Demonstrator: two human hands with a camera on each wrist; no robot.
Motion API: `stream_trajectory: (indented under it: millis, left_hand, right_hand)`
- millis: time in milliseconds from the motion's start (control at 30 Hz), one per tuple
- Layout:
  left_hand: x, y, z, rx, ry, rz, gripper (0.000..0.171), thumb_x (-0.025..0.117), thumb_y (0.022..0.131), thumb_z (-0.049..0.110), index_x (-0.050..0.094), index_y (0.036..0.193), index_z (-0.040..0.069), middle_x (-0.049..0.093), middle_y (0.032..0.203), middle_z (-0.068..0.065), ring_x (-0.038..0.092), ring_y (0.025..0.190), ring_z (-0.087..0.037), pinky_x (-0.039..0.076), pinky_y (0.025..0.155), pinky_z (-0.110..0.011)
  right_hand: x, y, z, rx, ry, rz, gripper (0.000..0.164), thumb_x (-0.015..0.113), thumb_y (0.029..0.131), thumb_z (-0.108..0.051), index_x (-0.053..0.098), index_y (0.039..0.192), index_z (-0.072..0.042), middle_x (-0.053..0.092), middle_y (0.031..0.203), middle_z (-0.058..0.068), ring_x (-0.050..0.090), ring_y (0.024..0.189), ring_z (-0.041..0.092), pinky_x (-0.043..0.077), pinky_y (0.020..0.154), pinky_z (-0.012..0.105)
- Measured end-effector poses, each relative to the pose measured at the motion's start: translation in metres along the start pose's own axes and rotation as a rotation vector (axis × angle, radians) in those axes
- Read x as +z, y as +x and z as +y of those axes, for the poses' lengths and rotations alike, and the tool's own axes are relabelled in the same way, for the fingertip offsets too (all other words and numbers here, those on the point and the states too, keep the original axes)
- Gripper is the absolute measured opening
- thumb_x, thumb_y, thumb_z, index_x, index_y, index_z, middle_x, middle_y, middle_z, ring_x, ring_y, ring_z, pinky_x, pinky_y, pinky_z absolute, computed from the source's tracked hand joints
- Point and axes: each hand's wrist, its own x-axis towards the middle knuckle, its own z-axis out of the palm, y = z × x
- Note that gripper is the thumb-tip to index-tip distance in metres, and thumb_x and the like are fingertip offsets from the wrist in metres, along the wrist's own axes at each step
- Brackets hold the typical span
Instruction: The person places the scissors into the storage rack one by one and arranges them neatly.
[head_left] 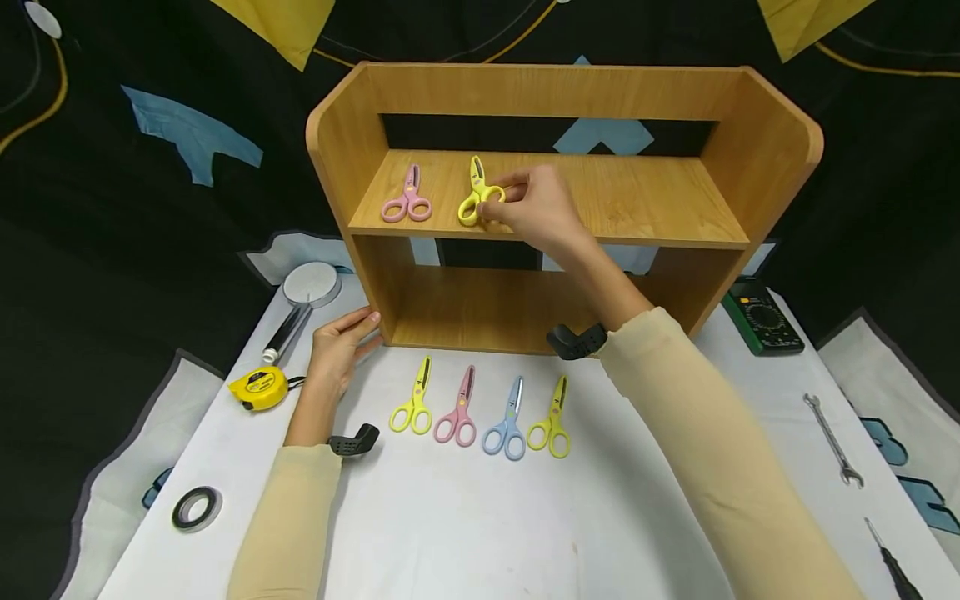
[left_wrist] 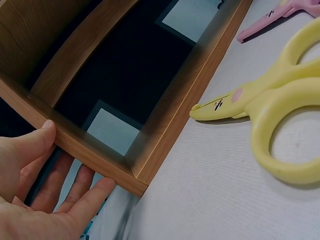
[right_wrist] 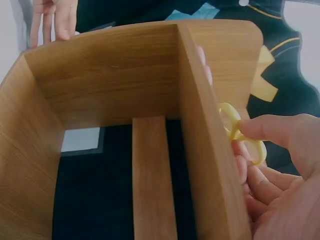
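Observation:
Between thumb and fingers my right hand (head_left: 536, 204) pinches a handle of the yellow scissors (head_left: 470, 206), at the upper board of the wooden shelf (head_left: 630, 200). The blades point to the back. Pink scissors (head_left: 412, 193) lie on that board to their left. In the right wrist view, the shelf's board partly hides the yellow scissors (right_wrist: 258, 151). My left hand (head_left: 336, 350) touches the lower front edge of the shelf's left side panel, its fingers fairly straight. Beside it, in the left wrist view, yellow scissors (left_wrist: 265, 100) lie on the white table.
In front of the shelf, yellow, pink (head_left: 460, 408) and blue scissors (head_left: 510, 421) lie in a row. A magnifying glass (head_left: 311, 283), tape measure (head_left: 258, 389) and tape roll (head_left: 212, 508) are at left. At right are a multimeter (head_left: 767, 321), wrench (head_left: 831, 437) and screwdriver (head_left: 896, 571).

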Motion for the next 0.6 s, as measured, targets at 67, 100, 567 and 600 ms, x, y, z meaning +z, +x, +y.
stream_trajectory:
  millis: [67,100,567,600]
  left_hand:
    - [0.001,-0.001,-0.001,0.001,-0.01,0.003,0.053,0.08,0.09,0.013,0.062,0.138,-0.001,0.068,0.114,0.002,0.07,0.105,-0.009,0.051,0.111,-0.047]
    - [0.001,-0.001,-0.002,0.003,-0.013,0.002,0.054,0.08,0.09,0.013,0.061,0.139,-0.002,0.068,0.115,0.002,0.07,0.105,-0.009,0.05,0.112,-0.047]
    - [0.002,-0.001,0.0,-0.007,-0.012,-0.008,0.055,0.079,0.091,0.012,0.06,0.14,-0.002,0.066,0.116,0.002,0.068,0.107,-0.01,0.048,0.114,-0.049]
    - [0.001,-0.002,0.001,-0.005,-0.008,-0.003,0.055,0.079,0.091,0.013,0.06,0.14,-0.002,0.067,0.116,0.002,0.068,0.107,-0.01,0.048,0.114,-0.049]
  right_hand:
    - [0.004,0.003,0.001,0.0,-0.026,0.008,0.04,0.078,0.094,-0.021,0.069,0.131,-0.007,0.068,0.101,0.004,0.061,0.084,0.011,0.052,0.063,0.016]
    - [0.006,0.004,0.001,-0.005,-0.046,0.009,0.039,0.078,0.094,-0.022,0.069,0.129,-0.008,0.067,0.102,0.004,0.059,0.085,0.011,0.051,0.063,0.016]
    - [-0.001,-0.007,0.003,-0.078,-0.17,-0.023,0.049,0.079,0.093,-0.031,0.066,0.134,-0.008,0.063,0.129,0.006,0.056,0.104,0.019,0.052,0.079,0.024]
    - [-0.004,-0.011,0.003,-0.09,-0.163,-0.01,0.048,0.079,0.093,-0.031,0.066,0.134,-0.008,0.064,0.128,0.006,0.056,0.103,0.019,0.052,0.079,0.025]
